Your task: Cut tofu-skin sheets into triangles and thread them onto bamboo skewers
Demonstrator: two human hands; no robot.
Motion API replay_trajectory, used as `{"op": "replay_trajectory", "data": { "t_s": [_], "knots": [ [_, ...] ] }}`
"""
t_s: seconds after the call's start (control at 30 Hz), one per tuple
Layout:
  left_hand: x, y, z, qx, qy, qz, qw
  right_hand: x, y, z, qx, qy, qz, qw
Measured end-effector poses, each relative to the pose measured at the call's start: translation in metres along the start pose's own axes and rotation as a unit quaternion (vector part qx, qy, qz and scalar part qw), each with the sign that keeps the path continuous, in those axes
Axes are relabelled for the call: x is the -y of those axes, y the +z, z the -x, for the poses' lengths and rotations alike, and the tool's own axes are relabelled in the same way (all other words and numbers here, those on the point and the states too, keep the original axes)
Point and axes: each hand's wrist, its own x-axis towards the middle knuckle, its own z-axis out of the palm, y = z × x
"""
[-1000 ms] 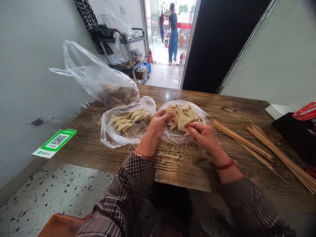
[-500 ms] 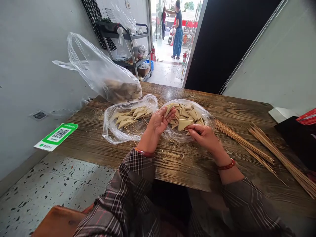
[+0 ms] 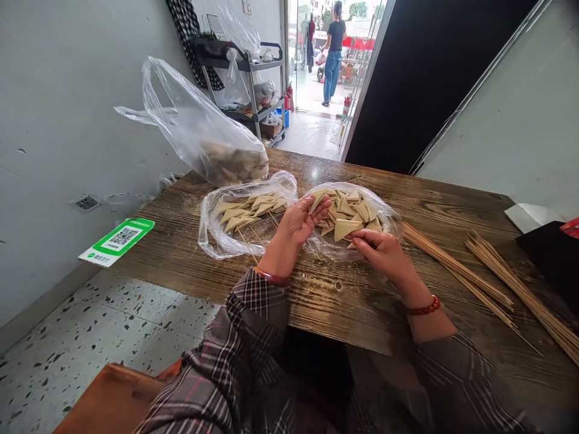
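My left hand [image 3: 301, 224] is raised over the gap between two opened plastic bags, its fingers curled around a tan triangular piece [image 3: 318, 201]. Between the thumb and fingers of my right hand [image 3: 377, 246] is another flat triangle [image 3: 346, 229], held above the right bag [image 3: 389, 218], where many loose triangles [image 3: 346, 207] lie. In the left bag [image 3: 205, 223] are several triangles [image 3: 235, 218] with thin sticks [image 3: 246, 244] extending toward me.
Bundles of thin sticks [image 3: 456, 268] lie at the right of the wooden table [image 3: 181, 274]. A filled plastic bag [image 3: 235, 163] stands at the back left, near a green code card [image 3: 120, 241]. Beyond are a shelf cart [image 3: 266, 111] and a person [image 3: 333, 54] in the doorway.
The whole view has shifted, so the table and hands appear slightly farther right. Both hands keep their triangles. The person in the doorway has lowered a raised arm.
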Motion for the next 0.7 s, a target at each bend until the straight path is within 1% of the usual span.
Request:
{"op": "replay_trajectory", "data": {
  "t_s": [0.17, 0.4, 0.7],
  "knots": [
    [-0.0021, 0.0037, 0.0041, -0.011, -0.003, -0.025, 1.0, 0.003, -0.0022, 0.0003, 0.002, -0.015, 0.024, 1.0],
    [-0.0031, 0.0054, 0.0068, -0.019, 0.017, -0.069, 0.997, -0.0004, -0.0033, -0.0001, 0.002, -0.033, 0.042, 0.999],
    [0.0008, 0.0032, 0.0037, 0.014, 0.038, -0.127, 0.991, -0.0019, -0.0033, 0.0, -0.007, -0.032, 0.053, 0.998]
  ]
}}
